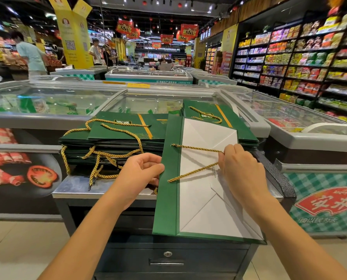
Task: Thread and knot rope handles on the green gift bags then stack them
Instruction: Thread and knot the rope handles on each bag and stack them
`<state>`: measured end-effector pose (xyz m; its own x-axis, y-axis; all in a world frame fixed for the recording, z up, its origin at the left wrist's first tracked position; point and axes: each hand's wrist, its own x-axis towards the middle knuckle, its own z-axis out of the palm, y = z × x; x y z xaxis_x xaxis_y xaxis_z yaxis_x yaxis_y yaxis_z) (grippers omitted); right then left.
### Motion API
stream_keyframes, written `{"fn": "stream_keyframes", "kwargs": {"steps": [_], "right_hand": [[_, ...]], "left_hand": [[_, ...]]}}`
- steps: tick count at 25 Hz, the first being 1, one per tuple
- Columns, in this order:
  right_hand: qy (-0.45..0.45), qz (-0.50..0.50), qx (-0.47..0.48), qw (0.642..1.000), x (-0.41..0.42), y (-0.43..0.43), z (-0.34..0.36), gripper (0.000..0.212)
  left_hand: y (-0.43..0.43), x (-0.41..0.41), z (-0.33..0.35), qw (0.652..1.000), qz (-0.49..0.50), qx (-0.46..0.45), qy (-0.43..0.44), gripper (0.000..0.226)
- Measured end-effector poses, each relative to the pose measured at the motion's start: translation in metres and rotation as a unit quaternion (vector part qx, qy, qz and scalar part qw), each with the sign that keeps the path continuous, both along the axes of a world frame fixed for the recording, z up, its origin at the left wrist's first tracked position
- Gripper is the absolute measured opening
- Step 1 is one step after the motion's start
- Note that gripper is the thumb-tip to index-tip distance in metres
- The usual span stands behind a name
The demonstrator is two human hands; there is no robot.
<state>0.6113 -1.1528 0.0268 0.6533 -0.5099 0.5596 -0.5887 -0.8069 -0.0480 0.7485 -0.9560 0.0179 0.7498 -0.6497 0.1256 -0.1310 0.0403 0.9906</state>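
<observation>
A flat green gift bag with a white inner flap lies in front of me over the edge of a metal counter. A gold rope handle runs out of two holes in its green band. My right hand pinches the loop of that rope over the white flap. My left hand grips the bag's left edge. Left of it sits a stack of green bags with gold ropes hanging off the front. A second stack lies behind the held bag.
The metal counter has a locked drawer below. Glass-lidded freezer chests stand behind and to the right. Stocked shelves line the right aisle. A few people stand far off at the back left.
</observation>
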Motion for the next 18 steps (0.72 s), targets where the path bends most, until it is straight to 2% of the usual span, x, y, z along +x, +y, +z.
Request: {"fn": "stream_keyframes", "kwargs": {"steps": [6,9,11,14,16,18], "right_hand": [[0.012,-0.003,0.067,0.998,-0.016,0.011,0.009,0.043],[-0.040,0.062,0.158,0.985,-0.026,0.029,0.017,0.054],[-0.092,0.137,0.249,0.954,-0.034,0.042,0.022,0.062],[-0.115,0.193,0.373,0.900,-0.043,0.057,0.035,0.076],[-0.136,0.213,0.424,0.870,-0.043,0.061,0.045,0.089],[-0.175,0.253,0.501,0.809,-0.047,0.065,0.055,0.098]], "left_hand": [[0.007,-0.006,0.001,0.999,0.010,-0.039,-0.015,0.015],[0.009,-0.016,0.010,0.995,0.033,-0.086,-0.024,0.016],[0.009,-0.028,0.022,0.991,0.045,-0.116,-0.041,0.020],[0.006,-0.046,0.046,0.987,0.041,-0.147,-0.041,0.019],[0.005,-0.064,0.058,0.982,-0.049,-0.181,-0.020,0.018],[0.001,-0.075,0.063,0.973,-0.128,-0.184,-0.055,0.035]]}}
